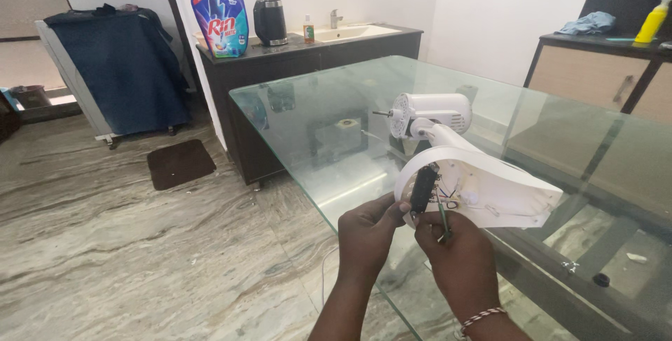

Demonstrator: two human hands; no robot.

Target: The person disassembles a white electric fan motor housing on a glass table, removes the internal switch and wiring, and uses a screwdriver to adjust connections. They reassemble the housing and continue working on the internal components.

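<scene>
- White plastic table-fan body (483,187): lying on its side at the near corner of the clear glass tabletop (315,110), round base turned towards the person with its underside open, motor head (428,113) pointing away at 12 o'clock. Laid this way, the base cavity faces the hands.
- Black oblong part (422,190): sits in the open base, upright, with thin coloured wires (444,192) beside it at 3 o'clock.
- Left hand (367,232): at 9 o'clock of the base, fingers curled closed against the base rim just beside the black part; it appears to steady the housing, though the exact contact is hidden by the knuckles.
- Right hand (458,260): at 6 o'clock of the base, fingers clenched round a thin green-handled tool (444,220), probably a screwdriver, its tip up in the cavity. A beaded band (481,316) is on the wrist.
- Edges: the base overhangs the table's near edge, which runs close under both hands; the corner lies at 9 o'clock of the left hand. Little glass to rest on at that side.
- Open room: bare glass spreads to 3 o'clock and 12 o'clock of the fan; marbled stone floor (105,243) lies open at 9 o'clock.
- Beyond, well apart: dark counter (280,68) with blue detergent pouch (222,22), black kettle (269,21) and white sink (350,31); yellow bottle (652,22) on a side cabinet at 2 o'clock.
</scene>
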